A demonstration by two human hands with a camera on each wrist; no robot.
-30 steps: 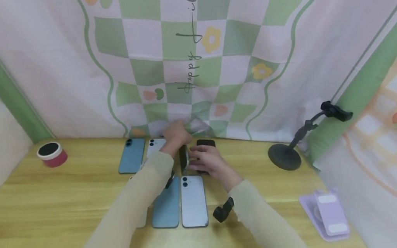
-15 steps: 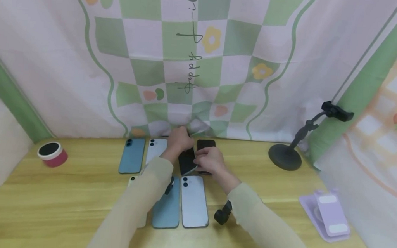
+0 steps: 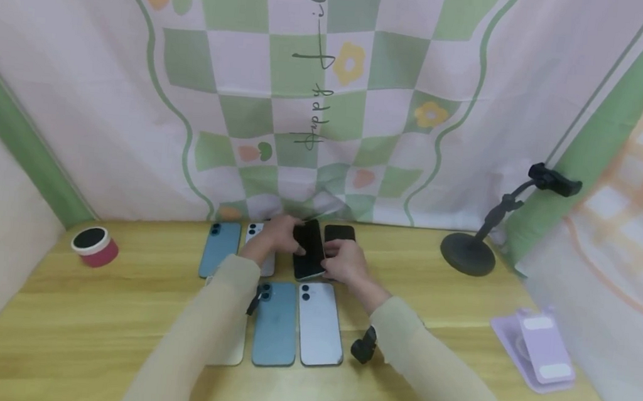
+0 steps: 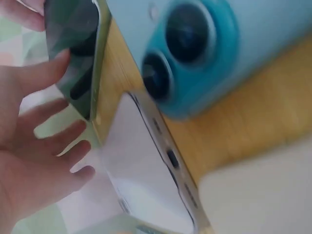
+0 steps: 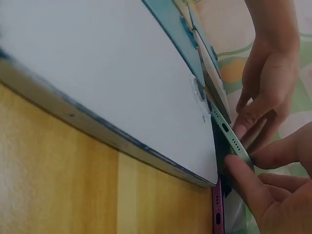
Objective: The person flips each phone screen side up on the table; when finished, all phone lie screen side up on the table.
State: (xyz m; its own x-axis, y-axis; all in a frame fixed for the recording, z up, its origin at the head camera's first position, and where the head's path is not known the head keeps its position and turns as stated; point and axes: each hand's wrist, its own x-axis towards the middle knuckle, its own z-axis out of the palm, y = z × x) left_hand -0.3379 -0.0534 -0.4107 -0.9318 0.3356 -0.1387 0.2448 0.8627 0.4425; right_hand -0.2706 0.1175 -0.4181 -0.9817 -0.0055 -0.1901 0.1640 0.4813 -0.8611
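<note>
Pinched at its 5-o'clock corner between the right hand's thumb and finger, the black-screened phone was face up in the back row on the table. Its long axis ran nearly 12 to 6, far end leaning slightly toward 11, port end facing 6. From 9 o'clock came the left hand, fingers spread apart, thumb tip over the screen's edge; whether it pressed could not be told. A strip of bare wood separated the phone from a white phone at 9, while a smaller black phone sat close at 3. Another white phone crowded its 6-o'clock edge, and the curtain rose just beyond 12. Wider open wood stretched past the smaller black phone toward 3, as far as a black stand.
</note>
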